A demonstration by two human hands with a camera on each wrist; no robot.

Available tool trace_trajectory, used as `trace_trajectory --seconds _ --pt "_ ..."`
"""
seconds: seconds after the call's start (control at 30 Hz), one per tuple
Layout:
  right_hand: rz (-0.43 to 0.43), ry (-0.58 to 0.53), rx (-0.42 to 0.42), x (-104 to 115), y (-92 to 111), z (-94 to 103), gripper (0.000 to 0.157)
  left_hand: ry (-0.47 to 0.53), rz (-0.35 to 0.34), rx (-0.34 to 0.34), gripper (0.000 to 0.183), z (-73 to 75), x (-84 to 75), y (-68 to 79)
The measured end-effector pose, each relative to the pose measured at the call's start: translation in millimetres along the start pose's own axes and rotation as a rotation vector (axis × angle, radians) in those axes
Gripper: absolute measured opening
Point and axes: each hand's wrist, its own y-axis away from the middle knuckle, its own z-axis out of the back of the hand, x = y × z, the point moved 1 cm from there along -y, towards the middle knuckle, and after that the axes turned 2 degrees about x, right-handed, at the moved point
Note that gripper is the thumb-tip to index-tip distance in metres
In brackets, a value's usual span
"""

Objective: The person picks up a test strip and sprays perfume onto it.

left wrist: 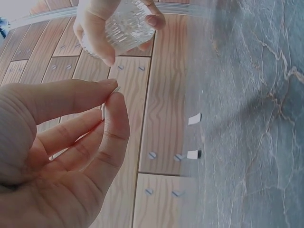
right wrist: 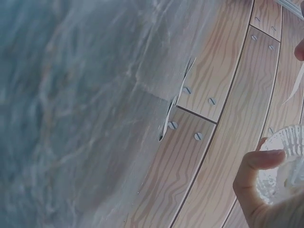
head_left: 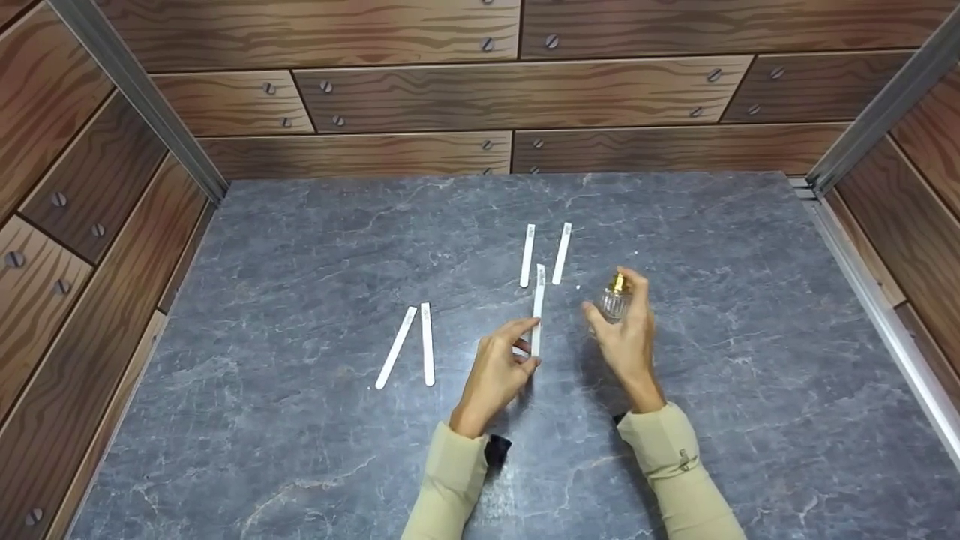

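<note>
Left hand pinches white strip (table edges well apart).

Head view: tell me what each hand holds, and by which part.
The left hand pinches a white strip by its near part; the right hand grips a clear glass bottle round its body and at its gold top.

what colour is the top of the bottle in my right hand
Gold; the bottle top shows best in the head view.
</note>
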Motion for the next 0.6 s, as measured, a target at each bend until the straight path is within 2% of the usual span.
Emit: trace_trajectory --seconds 0.37,0.6 --pt "-0.031 -0.045 0.004 0.2 -1.2 3.8 0.066 -0.012 0.014 0.001 0.051 3.3 0.8 -2.1" --pt "-0.018 -0.044 -0.010 0.6 -1.4 5.2 0.067 0.014 0.051 0.021 0.056 6.5 1.0 -3.8"
